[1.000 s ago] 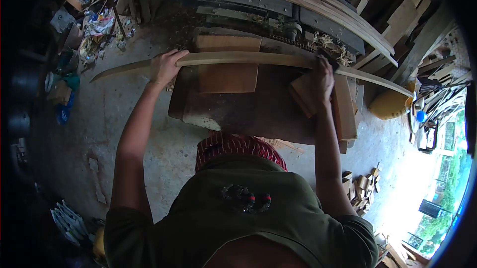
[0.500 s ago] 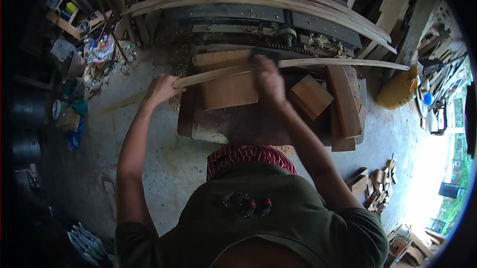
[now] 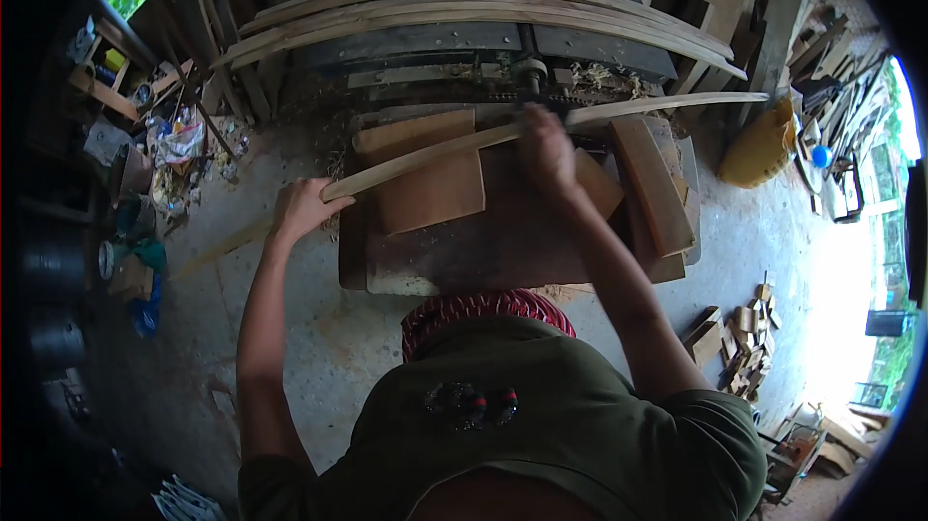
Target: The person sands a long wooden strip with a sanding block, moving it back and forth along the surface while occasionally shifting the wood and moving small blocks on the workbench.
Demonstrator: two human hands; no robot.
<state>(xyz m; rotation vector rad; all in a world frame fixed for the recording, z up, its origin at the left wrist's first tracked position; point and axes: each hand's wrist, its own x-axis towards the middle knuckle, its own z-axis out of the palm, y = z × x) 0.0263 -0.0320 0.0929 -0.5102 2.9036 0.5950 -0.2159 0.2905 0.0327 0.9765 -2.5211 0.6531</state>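
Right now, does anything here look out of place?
Loose shavings litter the dark machine beyond the bench, and wood offcuts lie jumbled on the floor at right, unstacked. The held strip looks bowed, but the view may exaggerate that.

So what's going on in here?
A person's left hand grips a long wooden strip near one end. The right hand is at the strip farther along, too blurred to tell whether it holds anything. The strip passes over a flat board on a dark worktop. Beyond the worktop, more long strips lie close together.
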